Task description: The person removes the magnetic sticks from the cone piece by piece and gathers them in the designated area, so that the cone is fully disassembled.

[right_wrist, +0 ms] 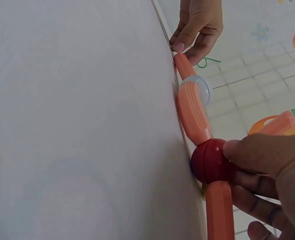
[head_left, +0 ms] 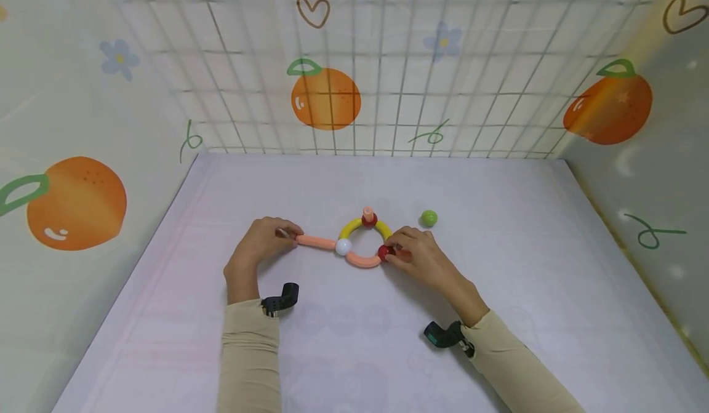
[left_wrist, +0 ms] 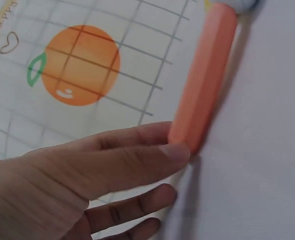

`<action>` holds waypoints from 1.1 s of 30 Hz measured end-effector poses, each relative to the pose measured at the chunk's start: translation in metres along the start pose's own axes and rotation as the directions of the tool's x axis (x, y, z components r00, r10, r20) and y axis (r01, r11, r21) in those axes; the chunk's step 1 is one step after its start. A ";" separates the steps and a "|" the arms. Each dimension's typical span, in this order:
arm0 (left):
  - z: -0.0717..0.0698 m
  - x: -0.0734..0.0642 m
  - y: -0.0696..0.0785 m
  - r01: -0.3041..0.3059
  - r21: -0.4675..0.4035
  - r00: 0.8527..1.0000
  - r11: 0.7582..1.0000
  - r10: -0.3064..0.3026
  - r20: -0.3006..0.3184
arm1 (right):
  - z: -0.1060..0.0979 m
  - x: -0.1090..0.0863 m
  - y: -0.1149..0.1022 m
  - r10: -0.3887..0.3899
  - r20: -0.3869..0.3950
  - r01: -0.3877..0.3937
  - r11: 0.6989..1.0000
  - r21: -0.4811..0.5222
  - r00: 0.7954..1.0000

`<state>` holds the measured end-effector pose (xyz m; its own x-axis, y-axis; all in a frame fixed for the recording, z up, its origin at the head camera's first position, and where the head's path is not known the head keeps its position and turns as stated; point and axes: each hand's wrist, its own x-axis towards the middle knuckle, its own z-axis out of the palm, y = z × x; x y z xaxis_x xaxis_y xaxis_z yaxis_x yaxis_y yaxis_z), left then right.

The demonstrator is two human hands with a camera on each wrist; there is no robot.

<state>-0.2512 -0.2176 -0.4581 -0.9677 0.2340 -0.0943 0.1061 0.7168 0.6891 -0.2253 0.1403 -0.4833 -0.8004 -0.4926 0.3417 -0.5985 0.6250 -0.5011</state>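
Note:
A ring of toy building pieces lies on the table: two curved yellow rods (head_left: 350, 228), a curved orange rod (head_left: 362, 261), a white ball (head_left: 343, 247) and two red balls. From the white ball a straight orange rod (left_wrist: 205, 80) runs left, and my left hand (head_left: 266, 240) pinches its free end between thumb and finger. My right hand (head_left: 423, 259) pinches the near red ball (right_wrist: 211, 161) at the ring's right side. Another orange rod (right_wrist: 220, 210) joins that ball, partly under my fingers in the head view. On the far red ball (head_left: 369, 221) a short-looking orange rod (head_left: 368, 212) stands up.
A green ball (head_left: 429, 218) sits apart on the white tabletop (head_left: 354, 339), beyond my right hand. A wire grid (head_left: 382, 111) behind a printed curtain closes the back, and curtains hang at both sides. Small black cameras (head_left: 281, 299) are strapped to both wrists.

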 end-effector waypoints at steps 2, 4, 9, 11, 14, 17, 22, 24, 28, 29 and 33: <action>-0.001 0.000 0.003 -0.002 -0.007 1.000 1.000 0.002 -0.002 | 0.000 0.000 0.000 0.004 0.006 -0.004 1.000 -0.003 1.000; -0.002 0.000 0.007 -0.013 -0.024 1.000 1.000 0.013 -0.014 | -0.002 0.001 -0.001 0.007 0.015 -0.007 1.000 0.010 1.000; 0.004 0.007 0.021 -0.089 -0.065 0.994 0.994 0.084 -0.073 | -0.014 0.008 -0.007 0.007 -0.022 -0.005 0.995 0.102 1.000; 0.011 0.012 0.027 -0.122 -0.083 0.989 0.989 0.114 -0.095 | -0.021 0.012 -0.010 -0.001 -0.067 0.008 0.994 0.110 0.998; 0.024 0.021 0.035 -0.164 -0.105 0.980 0.981 0.150 -0.131 | -0.029 0.018 -0.016 -0.028 -0.143 0.039 0.997 0.073 0.989; 0.039 0.030 0.043 -0.214 -0.113 0.967 0.970 0.194 -0.164 | -0.033 0.028 -0.022 -0.057 -0.202 0.067 0.997 0.044 0.978; 0.064 0.047 0.056 -0.274 -0.082 0.949 0.958 0.256 -0.186 | -0.033 0.042 -0.026 -0.090 -0.226 0.099 0.995 0.028 0.970; 0.074 0.053 0.059 -0.284 -0.065 0.946 0.957 0.268 -0.181 | -0.031 0.046 -0.026 -0.099 -0.214 0.105 0.994 0.016 0.972; 0.091 0.065 0.061 -0.310 -0.045 0.939 0.950 0.299 -0.171 | -0.026 0.053 -0.026 -0.109 -0.186 0.109 0.994 -0.010 0.976; 0.094 0.066 0.062 -0.327 -0.038 0.934 0.944 0.317 -0.164 | -0.024 0.055 -0.026 -0.112 -0.175 0.110 0.994 -0.025 0.978; 0.103 0.073 0.068 -0.384 0.015 0.909 0.923 0.381 -0.167 | -0.024 0.061 -0.025 -0.140 -0.148 0.128 0.987 -0.093 0.979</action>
<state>-0.2913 -0.0840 -0.4916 -0.8776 0.3762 0.2973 0.4734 0.5816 0.6616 -0.2597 0.1094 -0.4310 -0.7045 -0.4806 0.5222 -0.6962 0.6108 -0.3770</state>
